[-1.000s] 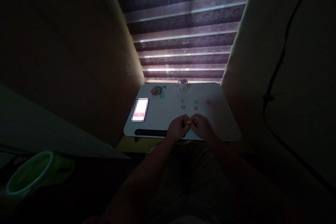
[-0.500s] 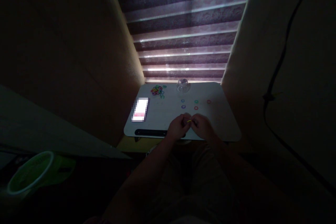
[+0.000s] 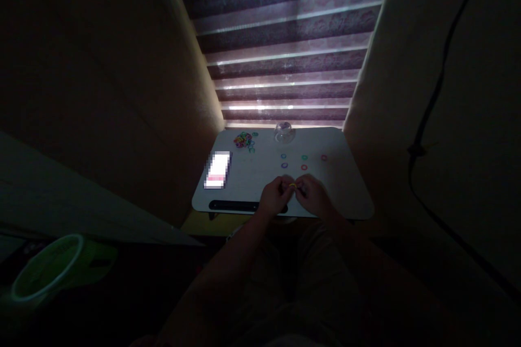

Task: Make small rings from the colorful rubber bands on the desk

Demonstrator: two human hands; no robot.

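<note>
Between the fingertips of both hands is a small yellow band, probably an elastic, partly covered by the fingers. My left hand pinches it from one side, and my right hand pinches it from the other, both above the front of the white table. Just beyond the hands, small rings lie spaced apart: a blue ring, a purple ring, a green ring and red rings. Further left lies a heap of multicoloured bands.
A clear round jar stands at the table's back edge. A lit phone lies at the left, and a black strip runs along the front edge. A green basket is low at the left. A cord hangs at the right.
The yellow band has turned slightly between the fingers and shows a more curved shape. Both hands stay in nearly the same place, and the laid-out rings have not moved.
</note>
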